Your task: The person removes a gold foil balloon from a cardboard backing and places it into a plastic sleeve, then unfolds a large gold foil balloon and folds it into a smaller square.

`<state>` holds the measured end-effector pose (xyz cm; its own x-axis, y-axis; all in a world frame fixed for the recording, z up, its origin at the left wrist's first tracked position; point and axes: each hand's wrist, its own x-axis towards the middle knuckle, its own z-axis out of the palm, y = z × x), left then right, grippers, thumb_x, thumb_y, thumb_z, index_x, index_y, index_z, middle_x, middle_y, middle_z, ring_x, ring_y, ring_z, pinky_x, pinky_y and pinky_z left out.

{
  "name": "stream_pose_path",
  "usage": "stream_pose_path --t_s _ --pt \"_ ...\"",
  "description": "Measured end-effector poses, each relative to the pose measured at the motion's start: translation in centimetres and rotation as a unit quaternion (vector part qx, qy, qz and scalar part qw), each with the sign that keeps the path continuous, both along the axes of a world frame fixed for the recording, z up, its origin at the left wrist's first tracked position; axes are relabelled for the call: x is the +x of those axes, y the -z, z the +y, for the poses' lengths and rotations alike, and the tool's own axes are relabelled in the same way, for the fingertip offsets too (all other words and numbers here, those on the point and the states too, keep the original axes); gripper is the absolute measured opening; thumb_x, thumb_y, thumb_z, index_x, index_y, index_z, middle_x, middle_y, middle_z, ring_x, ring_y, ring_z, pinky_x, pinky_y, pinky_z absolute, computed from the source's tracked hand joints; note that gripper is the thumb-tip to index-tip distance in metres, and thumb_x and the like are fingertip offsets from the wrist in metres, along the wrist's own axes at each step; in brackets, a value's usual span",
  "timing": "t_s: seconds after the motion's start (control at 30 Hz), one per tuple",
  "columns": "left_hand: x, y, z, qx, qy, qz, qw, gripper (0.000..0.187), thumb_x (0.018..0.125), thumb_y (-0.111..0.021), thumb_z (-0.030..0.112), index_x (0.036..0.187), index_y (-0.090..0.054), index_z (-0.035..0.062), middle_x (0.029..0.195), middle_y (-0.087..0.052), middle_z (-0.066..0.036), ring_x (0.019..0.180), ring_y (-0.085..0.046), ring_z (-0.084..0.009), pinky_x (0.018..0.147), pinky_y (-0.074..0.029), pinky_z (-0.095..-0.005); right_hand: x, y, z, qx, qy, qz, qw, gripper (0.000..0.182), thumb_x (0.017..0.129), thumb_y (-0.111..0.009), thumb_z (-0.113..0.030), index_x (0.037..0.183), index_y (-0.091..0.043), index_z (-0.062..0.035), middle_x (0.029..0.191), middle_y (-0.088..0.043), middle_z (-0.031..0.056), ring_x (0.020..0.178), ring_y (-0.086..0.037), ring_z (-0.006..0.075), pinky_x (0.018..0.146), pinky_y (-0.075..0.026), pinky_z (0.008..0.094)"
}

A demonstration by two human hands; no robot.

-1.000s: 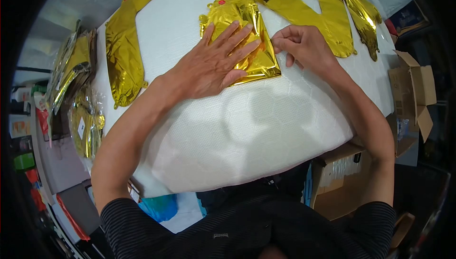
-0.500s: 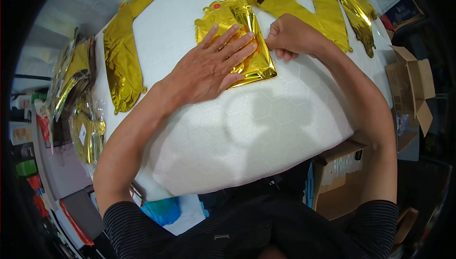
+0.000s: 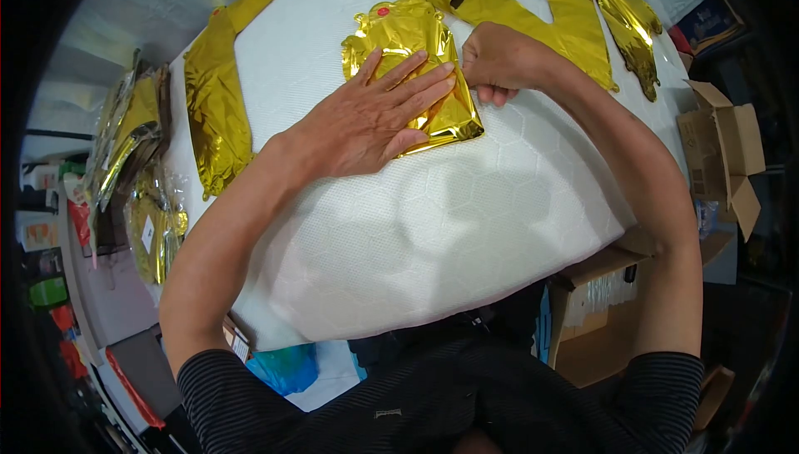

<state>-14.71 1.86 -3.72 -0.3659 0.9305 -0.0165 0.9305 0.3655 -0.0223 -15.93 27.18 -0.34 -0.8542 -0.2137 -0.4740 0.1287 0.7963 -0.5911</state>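
Observation:
A shiny gold foil piece (image 3: 424, 29), folded into a rough rectangle with a scalloped top edge and a red dot, lies on the white padded surface (image 3: 358, 238). My left hand (image 3: 374, 113) presses flat on its lower left part, fingers spread. At its right edge is my right hand (image 3: 499, 63), fingers curled in a fist against the foil. Whatever those fingers grip, if anything, is hidden.
Another gold foil piece (image 3: 215, 96) lies at the left, and larger flat gold foil pieces (image 3: 574, 29) spread at the top right. Plastic-wrapped foil packs (image 3: 150, 221) hang beyond the left edge. Open cardboard boxes (image 3: 720, 138) stand at the right and below the front edge.
My right hand has shifted slightly up and left along the foil's edge. The foil's upper right part looks flatter and wider. My left hand stays spread on it.

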Motion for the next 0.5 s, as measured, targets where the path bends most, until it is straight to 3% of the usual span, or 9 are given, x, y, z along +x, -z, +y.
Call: stream_pose_path --t_s 0.13,0.23,0.3,0.4,0.5 --pt "-0.1 0.1 -0.1 0.010 0.005 -0.025 1.000 0.069 0.109 -0.040 0.042 0.167 -0.015 0.0133 0.173 -0.019 -0.006 0.160 -0.016 -0.0301 0.131 -0.007 -0.0561 0.7 0.4 0.0 -0.019 0.005 0.023 1.000 0.015 0.089 -0.062 -0.011 0.077 -0.062 -0.0023 0.065 -0.069 0.0068 0.050 -0.064 0.0126 0.047 -0.052 0.0275" --pt "-0.2 0.1 -0.1 0.020 0.003 -0.037 0.999 0.070 0.108 -0.042 0.040 0.167 -0.013 0.0134 0.172 -0.021 -0.008 0.159 -0.017 -0.0307 0.131 -0.007 -0.0568 1.7 1.1 -0.1 0.024 -0.006 0.093 0.995 0.017 0.089 -0.065 -0.014 0.077 -0.062 -0.0026 0.066 -0.070 0.0075 0.050 -0.064 0.0163 0.051 -0.052 0.0315" --pt "-0.1 0.2 -0.1 0.024 -0.001 -0.038 0.999 0.071 0.108 -0.043 0.039 0.167 -0.013 0.0136 0.172 -0.022 -0.008 0.159 -0.017 -0.0310 0.131 -0.007 -0.0567 2.4 2.6 0.1 0.066 -0.057 0.277 0.957 0.020 0.087 -0.071 -0.020 0.077 -0.063 -0.0034 0.066 -0.069 0.0076 0.053 -0.065 0.0220 0.056 -0.051 0.0362" --pt "-0.1 0.3 -0.2 0.027 -0.002 -0.029 0.999 0.069 0.109 -0.039 0.042 0.167 -0.015 0.0134 0.172 -0.024 -0.007 0.159 -0.018 -0.0296 0.131 -0.007 -0.0558 3.2 3.2 0.3 0.083 -0.047 0.318 0.943 0.025 0.085 -0.075 -0.026 0.078 -0.065 -0.0048 0.064 -0.068 0.0076 0.059 -0.066 0.0271 0.061 -0.050 0.0407" --pt "-0.3 0.4 -0.1 0.028 -0.004 -0.022 0.999 0.068 0.110 -0.037 0.045 0.167 -0.017 0.0138 0.172 -0.024 -0.006 0.160 -0.018 -0.0274 0.131 -0.008 -0.0549 3.2 3.6 0.5 0.067 -0.048 0.351 0.933 0.026 0.083 -0.076 -0.028 0.078 -0.066 -0.0048 0.064 -0.069 0.0087 0.061 -0.068 0.0256 0.059 -0.051 0.0392"
